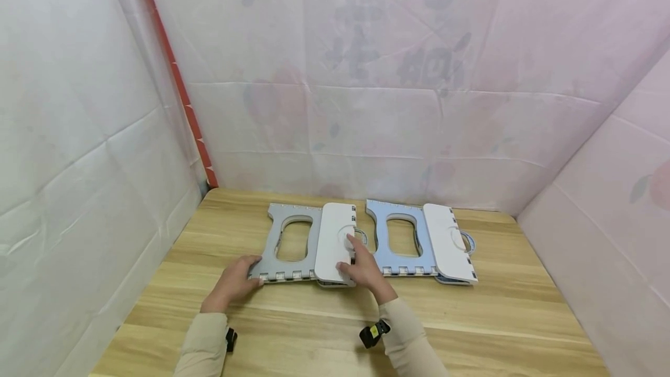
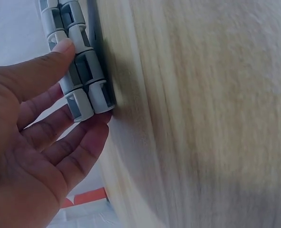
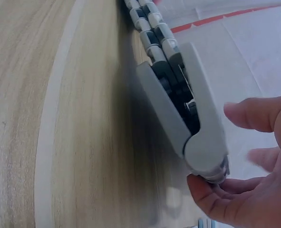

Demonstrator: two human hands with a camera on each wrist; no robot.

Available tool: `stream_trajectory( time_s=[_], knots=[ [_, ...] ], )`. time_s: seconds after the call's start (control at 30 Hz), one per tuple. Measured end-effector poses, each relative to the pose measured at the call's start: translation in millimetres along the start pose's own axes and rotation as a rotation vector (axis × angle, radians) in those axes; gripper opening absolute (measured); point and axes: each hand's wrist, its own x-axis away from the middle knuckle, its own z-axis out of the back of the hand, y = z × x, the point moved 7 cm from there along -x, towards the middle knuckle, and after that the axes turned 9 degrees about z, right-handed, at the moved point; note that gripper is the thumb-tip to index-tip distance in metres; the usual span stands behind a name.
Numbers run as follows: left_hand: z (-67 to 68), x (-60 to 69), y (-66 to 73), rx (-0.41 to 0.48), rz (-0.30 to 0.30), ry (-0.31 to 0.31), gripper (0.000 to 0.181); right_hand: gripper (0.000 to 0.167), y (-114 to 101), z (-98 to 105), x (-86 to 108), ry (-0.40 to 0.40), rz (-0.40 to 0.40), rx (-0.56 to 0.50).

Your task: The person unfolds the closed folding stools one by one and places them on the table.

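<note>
A grey-and-white folding stool (image 1: 327, 243) lies folded flat on the wooden table. My left hand (image 1: 237, 281) holds its near left corner; in the left wrist view the thumb (image 2: 63, 46) touches the hinged edge and the other fingers are around the corner. At the stool's right end is my right hand (image 1: 363, 269), over the edge of the white panel. From the right wrist, the thumb (image 3: 245, 114) stands apart from the panel, while the lower fingers (image 3: 202, 194) touch the rounded end. Part of the stool's looped handle (image 1: 361, 236) shows beyond that hand.
Just right of it, a blue-and-white folding stool (image 1: 384, 237) lies folded, its blue loop handle (image 1: 470, 243) pointing right. White printed sheeting (image 1: 366, 132) walls the back and both sides of the wooden table (image 1: 303, 330). A red strip (image 1: 180, 83) runs up the back left corner.
</note>
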Motion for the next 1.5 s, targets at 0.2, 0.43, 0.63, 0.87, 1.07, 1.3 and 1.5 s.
stream_trajectory(
  time_s=[0.2,0.43,0.63,0.87,1.07,1.3,1.5],
  knots=[
    [1.1,-0.9,0.6,0.002,0.008,-0.002,0.060,0.068,-7.9,0.1,-0.7,-0.006,0.079,0.069],
    [1.2,-1.1,0.0,0.007,0.022,-0.009,0.061,0.067,-21.7,3.7,0.4,0.042,0.205,0.088],
    [3.5,0.0,0.7,0.018,0.017,-0.005,0.060,0.061,-32.7,8.3,4.5,0.160,0.289,0.045],
    [1.5,-0.8,3.0,0.119,0.004,-0.008,0.061,0.059,-45.2,17.3,5.7,0.332,0.349,-0.105],
    [0.5,-1.4,7.9,0.121,0.006,0.016,0.061,0.055,-75.9,27.7,12.7,0.432,0.391,-0.154],
    [2.9,-2.9,11.6,0.098,0.048,0.023,0.062,0.055,-84.2,28.4,16.7,0.471,0.350,-0.229],
    [6.1,-3.4,10.8,0.107,0.085,0.000,0.063,0.061,-66.8,22.2,11.7,0.457,0.265,-0.452]
  ],
)
